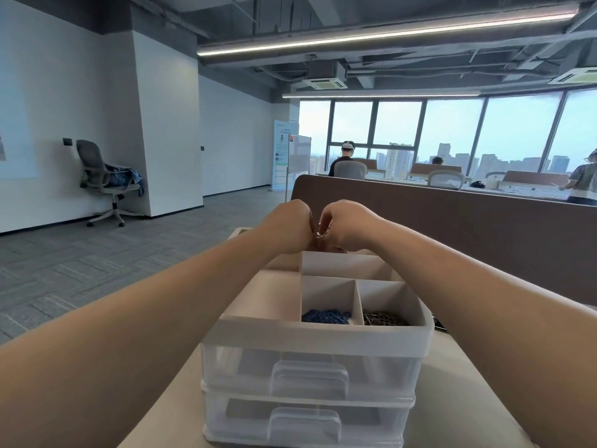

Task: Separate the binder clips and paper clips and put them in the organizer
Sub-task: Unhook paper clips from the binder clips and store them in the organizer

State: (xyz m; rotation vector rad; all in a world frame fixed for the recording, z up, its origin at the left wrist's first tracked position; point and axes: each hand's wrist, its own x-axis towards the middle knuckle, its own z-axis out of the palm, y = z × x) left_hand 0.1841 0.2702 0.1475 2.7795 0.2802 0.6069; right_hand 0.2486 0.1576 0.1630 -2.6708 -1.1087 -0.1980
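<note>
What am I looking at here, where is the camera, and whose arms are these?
No machine here: a person works with bare hands. The single picture comes from a camera worn on their head, looking forward and down. On the table stands a white organizer with two drawers and open top compartments. One near compartment holds blue clips, the next one right silvery clips. Past the organizer's far edge the left hand and right hand meet; the right hand pinches a small metal clip. The left hand's fingers are curled beside it, but what they grip is hidden.
</note>
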